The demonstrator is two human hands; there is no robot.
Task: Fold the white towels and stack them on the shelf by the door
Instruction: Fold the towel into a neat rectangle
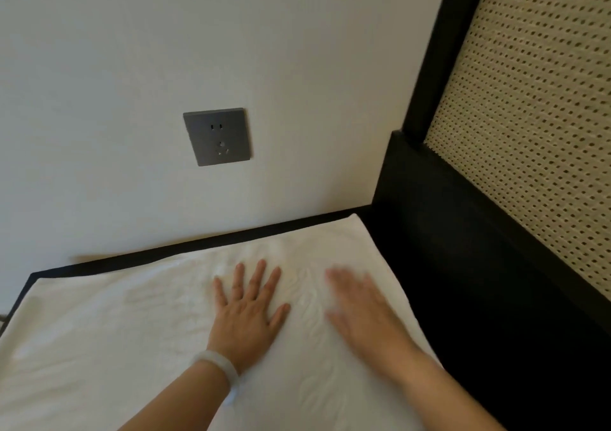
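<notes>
A white towel (115, 348) lay spread flat across the lower half of the frame, on a dark counter (198, 245) whose black edge showed as a thin strip along the towel's far side. The towel's far right corner reached up toward the centre right of the frame, and a faint raised pattern ran over its cloth.

Both hands lay on the towel, palms down. The left hand (248, 311), at lower centre, was open, its fingers straight and spread, pressed flat on the cloth; a pale bangle (218, 363) sat on its wrist. The right hand (360, 308), just to the right of it and near the towel's right edge, was blurred, yet it too lay open and flat with the fingers extended.

Above the counter stood a white wall (99, 67) with a grey socket (216, 136) near the middle of the frame. In the upper right a woven cane panel (529, 116) sat in a black frame (436, 50).
</notes>
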